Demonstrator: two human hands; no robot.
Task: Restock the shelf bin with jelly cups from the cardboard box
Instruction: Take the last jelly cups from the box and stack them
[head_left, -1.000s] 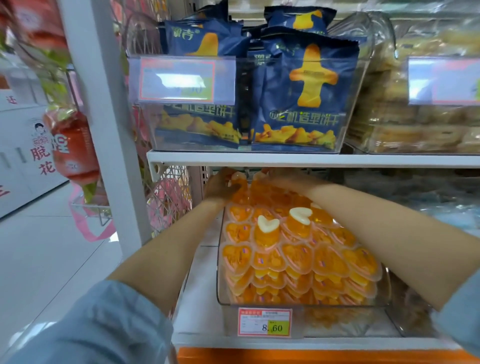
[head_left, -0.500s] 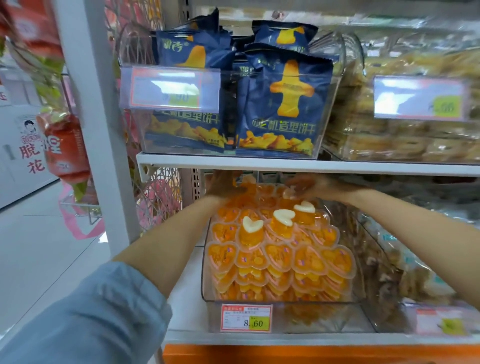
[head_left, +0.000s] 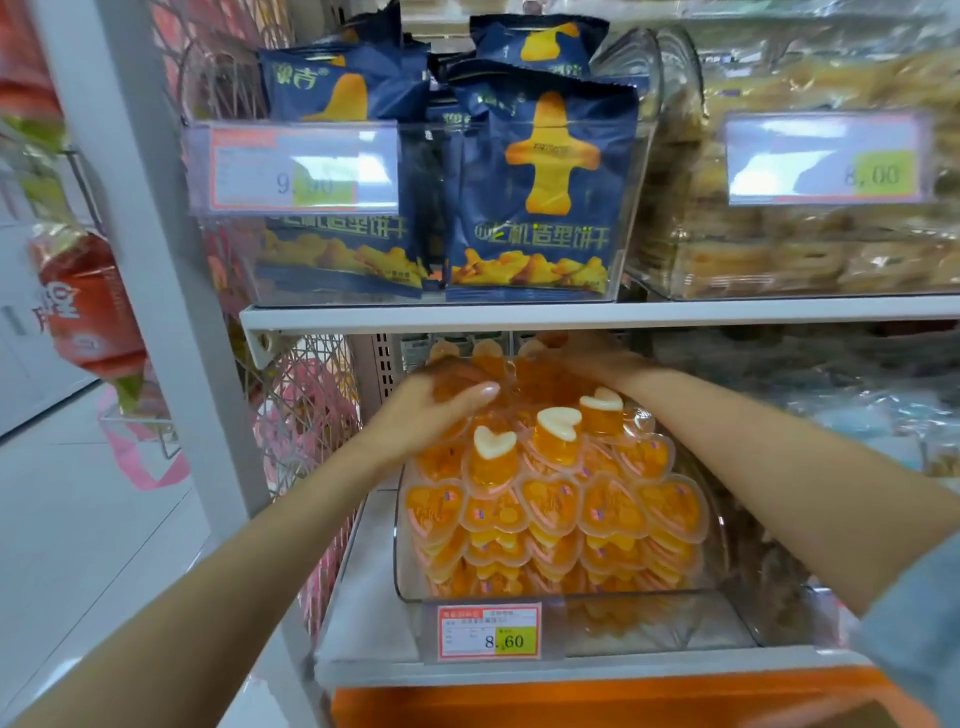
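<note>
A clear shelf bin (head_left: 727, 577) on the lower shelf is heaped with orange heart-shaped jelly cups (head_left: 550, 512). Three cups (head_left: 558, 423) on top of the heap show white heart bases. My left hand (head_left: 428, 410) lies on the back left of the pile, its thumb and curled fingers closed round a few cups. My right hand (head_left: 587, 358) reaches across the back of the pile just under the upper shelf, its fingers laid flat on the cups and partly hidden. No cardboard box is in view.
The upper shelf edge (head_left: 571, 317) hangs low over the back of the bin. Above it stands a bin of blue biscuit packs (head_left: 540, 197). A white post (head_left: 156, 260) and a pink wire rack (head_left: 306, 415) are at the left. Wrapped goods (head_left: 841, 395) fill the right.
My left hand has come forward from the back of the bin onto the pile's upper left. My right hand has stayed at the back. The view has shifted to the left.
</note>
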